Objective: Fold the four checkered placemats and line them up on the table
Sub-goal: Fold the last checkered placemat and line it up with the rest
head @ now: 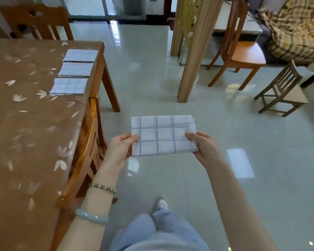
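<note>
Head view: our left hand (119, 151) & right hand (205, 148) pinch 4th placemat (161, 135), long axis 9–3; table row (74, 69) at 10 o'clock, left hand nearer.

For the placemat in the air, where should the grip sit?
On its two short side edges, one from each side, as the left hand and right hand pinch the placemat now; it is limp, so two-sided tension keeps it flat.

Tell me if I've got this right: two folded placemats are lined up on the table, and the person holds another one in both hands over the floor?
Not quite: the head view shows three folded placemats lined up on the table, not two. The rest holds: the left hand and right hand hold another placemat over the floor.
</note>
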